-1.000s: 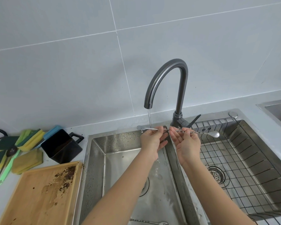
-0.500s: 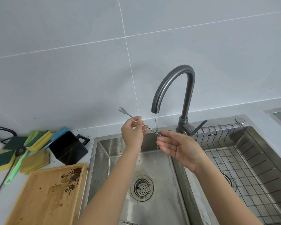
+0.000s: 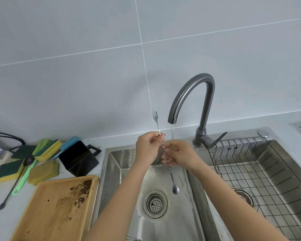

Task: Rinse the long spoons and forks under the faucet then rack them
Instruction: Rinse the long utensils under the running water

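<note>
A long twisted metal spoon-fork (image 3: 170, 173) stands nearly upright over the left sink basin (image 3: 181, 220), fork end up beside the spout, spoon bowl hanging low above the drain. My left hand (image 3: 147, 147) pinches its upper stem just below the fork tines. My right hand (image 3: 178, 156) holds the twisted middle of the stem with curled fingers. A thin stream of water runs from the dark grey faucet (image 3: 195, 94) down onto my right hand. The wire rack (image 3: 250, 173) sits in the right basin.
A stained wooden tray (image 3: 50, 211) lies left of the sink. Behind it are a black square cup (image 3: 77, 158), several yellow-green sponges (image 3: 42, 172), a green-handled tool and a long dark spoon (image 3: 14, 185). Another utensil end shows at the basin's bottom edge (image 3: 134, 239).
The utensil has swung from lying level under the stream to nearly upright, fork end up and spoon end down. My right hand has closed around its middle.
</note>
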